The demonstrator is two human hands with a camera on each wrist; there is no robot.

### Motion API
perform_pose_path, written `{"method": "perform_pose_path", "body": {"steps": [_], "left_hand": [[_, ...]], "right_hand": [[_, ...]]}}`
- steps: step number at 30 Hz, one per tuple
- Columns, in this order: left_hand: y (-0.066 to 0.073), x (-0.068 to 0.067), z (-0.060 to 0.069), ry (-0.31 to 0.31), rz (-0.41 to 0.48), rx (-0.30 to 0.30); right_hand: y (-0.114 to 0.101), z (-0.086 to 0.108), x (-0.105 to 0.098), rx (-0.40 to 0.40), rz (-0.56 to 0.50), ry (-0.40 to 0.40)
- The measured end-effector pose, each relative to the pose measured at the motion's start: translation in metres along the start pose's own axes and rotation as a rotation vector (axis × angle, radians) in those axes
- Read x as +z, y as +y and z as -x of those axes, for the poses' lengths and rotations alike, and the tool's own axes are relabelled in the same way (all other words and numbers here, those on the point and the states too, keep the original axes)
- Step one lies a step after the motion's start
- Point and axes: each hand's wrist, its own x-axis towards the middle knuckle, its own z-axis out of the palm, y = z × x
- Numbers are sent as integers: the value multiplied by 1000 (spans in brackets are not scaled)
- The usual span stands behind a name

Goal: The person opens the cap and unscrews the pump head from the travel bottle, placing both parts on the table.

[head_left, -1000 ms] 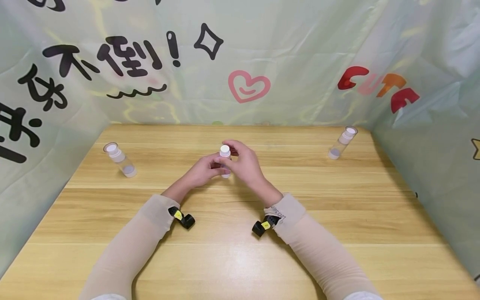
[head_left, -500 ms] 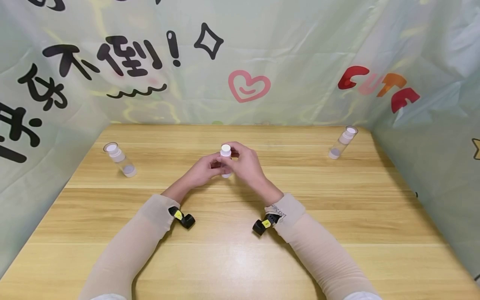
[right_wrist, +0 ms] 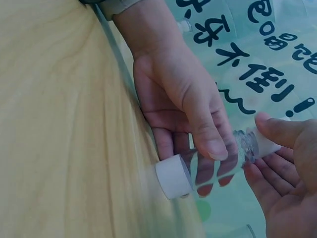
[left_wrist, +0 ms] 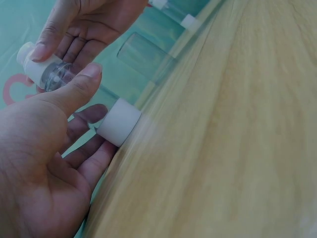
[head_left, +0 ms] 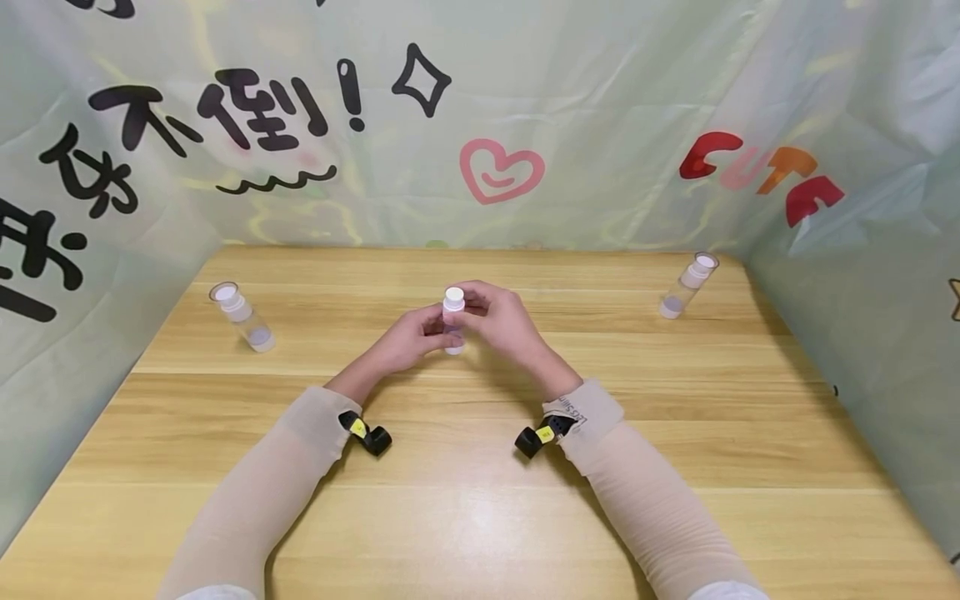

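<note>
A small clear bottle with a white top and white base [head_left: 453, 305] stands upright at the table's middle, far from me. My left hand [head_left: 405, 342] grips its clear body, thumb in front and fingers behind, as the left wrist view also shows. My right hand [head_left: 504, 318] pinches the white collar [left_wrist: 43, 67] near the bottle's top between thumb and fingers. The white base [left_wrist: 120, 122] sits on the wooden table. Just beyond the bottle stands a clear cap [left_wrist: 146, 57], seen in the left wrist view; my right hand appears to hide it in the head view.
A similar bottle with a clear cap [head_left: 243, 318] stands on the left of the wooden table [head_left: 465, 517]. Another capped bottle [head_left: 686, 287] is at the back right. A printed cloth [head_left: 585, 125] hangs around the back and sides.
My right wrist has swung slightly outward to the right, and the right hand has turned at the bottle's collar. The left hand keeps its grip; the bottle stays in place.
</note>
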Motion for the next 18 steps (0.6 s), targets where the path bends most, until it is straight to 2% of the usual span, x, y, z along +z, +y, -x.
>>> {"method": "perform_pose_path", "body": {"steps": [11,18], "left_hand": [[3,1,-1,-5,-18,-18],[1,0,-1,1,-24,-16]], "right_hand": [[2,-3,-8,13,-55,-79],[2,-3,-10,36,-93,-155]]}}
